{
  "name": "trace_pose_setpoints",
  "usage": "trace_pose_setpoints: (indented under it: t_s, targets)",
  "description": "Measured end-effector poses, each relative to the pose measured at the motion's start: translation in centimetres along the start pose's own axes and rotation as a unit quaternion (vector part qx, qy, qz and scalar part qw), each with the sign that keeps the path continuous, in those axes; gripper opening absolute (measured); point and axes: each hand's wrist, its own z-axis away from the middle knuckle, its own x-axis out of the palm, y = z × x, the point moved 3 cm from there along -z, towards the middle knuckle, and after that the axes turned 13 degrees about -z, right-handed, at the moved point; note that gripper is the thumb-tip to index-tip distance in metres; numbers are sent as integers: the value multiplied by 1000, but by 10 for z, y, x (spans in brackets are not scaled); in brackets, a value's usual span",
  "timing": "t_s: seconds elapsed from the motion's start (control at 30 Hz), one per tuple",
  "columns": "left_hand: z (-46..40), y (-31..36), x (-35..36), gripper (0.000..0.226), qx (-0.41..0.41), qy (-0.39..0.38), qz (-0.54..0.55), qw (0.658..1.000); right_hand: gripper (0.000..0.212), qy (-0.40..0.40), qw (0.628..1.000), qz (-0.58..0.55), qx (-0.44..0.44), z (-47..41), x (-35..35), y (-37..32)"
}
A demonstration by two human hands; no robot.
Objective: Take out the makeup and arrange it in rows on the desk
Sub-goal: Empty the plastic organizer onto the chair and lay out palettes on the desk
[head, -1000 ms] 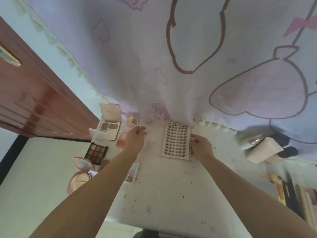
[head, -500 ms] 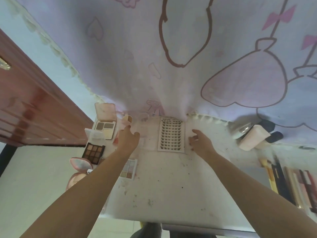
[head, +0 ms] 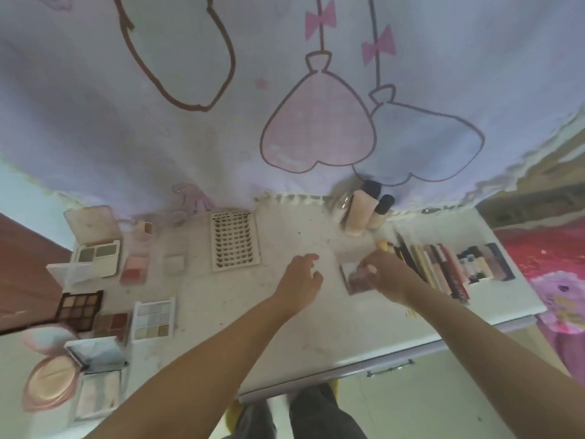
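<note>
A white desk (head: 259, 315) spreads below a lilac cartoon-print curtain (head: 190, 137), with makeup laid across its left half. The false-lash card (head: 235, 240) lies flat at the desk's 12 o'clock, well apart from both hands. At 9 o'clock sit an open pale palette (head: 98, 253), a pink blush pair (head: 134, 268), a dark brown eyeshadow palette (head: 79, 305) and a pastel nine-pan palette (head: 153, 318); a round pink compact (head: 50, 380) lies at 7 o'clock. A row of pencils and tubes (head: 443, 267) runs along the 3 o'clock side, with bottles (head: 364, 210) standing at 1 o'clock.

The person's left hand (head: 300, 275) hovers mid-desk, fingers loosely curled, holding nothing. The right hand (head: 387, 274), just to its 3 o'clock, has its fingertips bent down onto a small blurred palette (head: 356, 277); whether they pinch it or only touch it cannot be told.
</note>
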Motion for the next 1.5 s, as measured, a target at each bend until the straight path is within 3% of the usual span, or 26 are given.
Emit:
trace_pose_setpoints:
  t_s: [0.07,0.1,0.17,0.23,0.37,0.47,0.5,0.57,0.63,0.7,0.8,0.93,1.03,1.07,1.17,1.2,1.27,1.37,1.43,1.5]
  targets:
    - [-4,24,31,41,-8,-62,20,998,13,-67,990,114,-52,3,0,18]
    - [-7,33,42,39,-14,-74,34,997,20,-85,982,148,-75,4,3,27]
    - [-11,46,54,38,-43,-66,70,994,40,-96,970,197,-109,2,9,45]
    - [-14,48,59,39,-83,-40,113,989,41,-86,957,230,-156,-4,13,53]
    - [-11,43,60,36,-125,-36,229,965,29,-44,944,215,-248,-20,10,46]
    - [-6,34,54,29,-174,-17,301,938,28,-75,960,121,-242,-26,4,32]
    - [-3,31,50,27,-190,-13,357,914,31,-85,970,66,-216,-27,0,26]
    - [5,23,41,35,-197,-56,517,831,36,-89,980,-54,-169,-29,-5,6]
    - [18,18,28,54,-139,-136,631,751,37,-98,971,-150,-158,-27,-7,-23]
    - [31,13,14,68,-79,-176,678,709,38,-112,957,-212,-164,-23,-8,-52]
    - [49,3,-7,80,-45,-165,723,670,42,-132,946,-215,-202,-16,-10,-89]
    - [66,-19,-30,71,-50,-82,715,693,41,-176,934,-195,-241,-8,-11,-130]
    - [77,-29,-51,64,-46,0,678,734,34,-202,928,-263,-168,-8,-10,-143]
    - [80,-33,-58,63,-44,32,646,762,40,-213,915,-324,-114,-8,-10,-146]
    - [91,-42,-76,83,-12,120,451,884,57,-271,817,-504,77,-9,-4,-153]
    - [94,-43,-80,91,6,142,365,920,57,-282,805,-513,93,-8,-3,-158]
    - [102,-41,-83,100,58,168,220,959,52,-303,813,-492,70,-7,-1,-169]
    - [107,-43,-83,104,105,169,152,968,36,-293,838,-460,23,-5,2,-180]
    - [108,-48,-83,106,74,120,249,958,29,-268,853,-447,9,-4,2,-183]
    - [110,-53,-84,100,33,55,413,909,30,-244,885,-396,-23,-1,4,-184]
